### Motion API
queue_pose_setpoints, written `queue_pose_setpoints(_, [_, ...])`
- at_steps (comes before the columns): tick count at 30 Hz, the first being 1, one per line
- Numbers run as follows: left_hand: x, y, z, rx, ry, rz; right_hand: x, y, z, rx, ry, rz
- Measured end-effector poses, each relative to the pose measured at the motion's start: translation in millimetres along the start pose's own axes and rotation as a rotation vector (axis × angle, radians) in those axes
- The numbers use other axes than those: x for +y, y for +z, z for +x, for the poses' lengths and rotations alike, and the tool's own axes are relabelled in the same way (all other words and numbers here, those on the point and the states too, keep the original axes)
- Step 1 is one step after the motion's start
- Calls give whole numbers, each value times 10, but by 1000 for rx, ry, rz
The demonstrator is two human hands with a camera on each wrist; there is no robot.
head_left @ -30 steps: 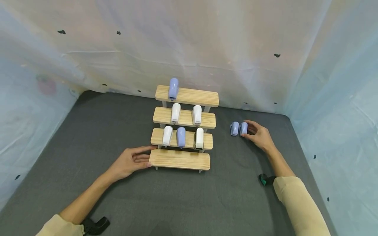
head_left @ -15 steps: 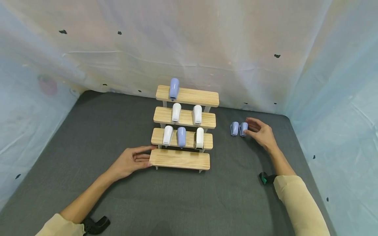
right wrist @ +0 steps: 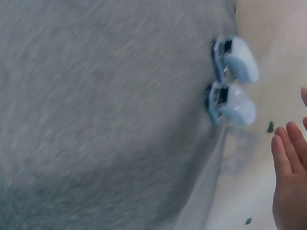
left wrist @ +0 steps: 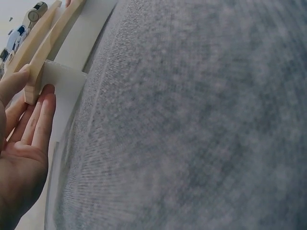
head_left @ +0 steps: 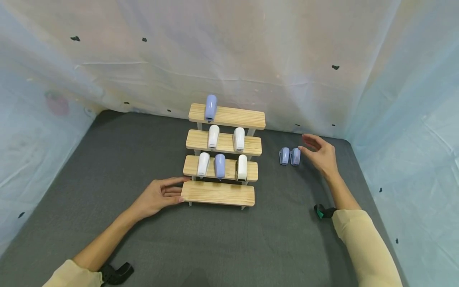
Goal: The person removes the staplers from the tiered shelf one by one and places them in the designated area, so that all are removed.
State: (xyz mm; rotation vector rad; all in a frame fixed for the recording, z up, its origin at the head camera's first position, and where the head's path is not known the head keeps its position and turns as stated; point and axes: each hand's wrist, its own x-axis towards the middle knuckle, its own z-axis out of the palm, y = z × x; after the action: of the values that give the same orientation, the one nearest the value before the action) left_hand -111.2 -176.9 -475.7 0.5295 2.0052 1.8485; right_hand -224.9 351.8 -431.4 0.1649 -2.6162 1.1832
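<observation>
In the head view my left hand [head_left: 157, 197] holds the left end of the lowest board of a four-step wooden display rack [head_left: 217, 193]. The left wrist view has its thumb against the board's end [left wrist: 32, 86] and its fingers reaching along the white support. My right hand [head_left: 320, 157] is in the air just right of two small lavender staplers, the right one [head_left: 295, 156] and the left one [head_left: 284, 156], which stand side by side on the cloth. Its thumb and fingers are spread, apart from both staplers [right wrist: 240, 103], holding nothing.
A lavender stapler [head_left: 211, 107] stands on the top board. Two white ones [head_left: 213, 136] [head_left: 239, 139] are on the board below. The third board bears a white [head_left: 203, 164], a lavender [head_left: 220, 166] and a cream stapler [head_left: 242, 167]. Pale curtains [head_left: 229, 52] border the grey cloth [head_left: 229, 247].
My right hand has let go of the right lavender stapler and drawn away, up and to the right, its fingers spreading. The left hand has stayed at the rack.
</observation>
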Motion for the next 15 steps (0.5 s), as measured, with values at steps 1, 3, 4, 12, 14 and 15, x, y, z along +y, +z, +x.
queue_pose_setpoints(1, [1,-1,0,-1,1,-1,-12,4,11,13,-8,-4])
queue_pose_setpoints(3, [2,-2,1,-2,5,-1,-57,8,28,33,-37,-17])
queue_pose_setpoints(4, [1,-3,1,-2,9,-2,-83,10,37,39,-55,-9])
queue_pose_setpoints(12, [2,10,-2,8,8,-4,-686,-40,10,21,-169,116])
queue_pose_setpoints(14, [-4,16,-5,12,8,0,-746,-34,21,10,-182,129])
queue_pose_setpoints(15, [-6,18,-6,11,11,1,-774,-31,26,3,-191,141])
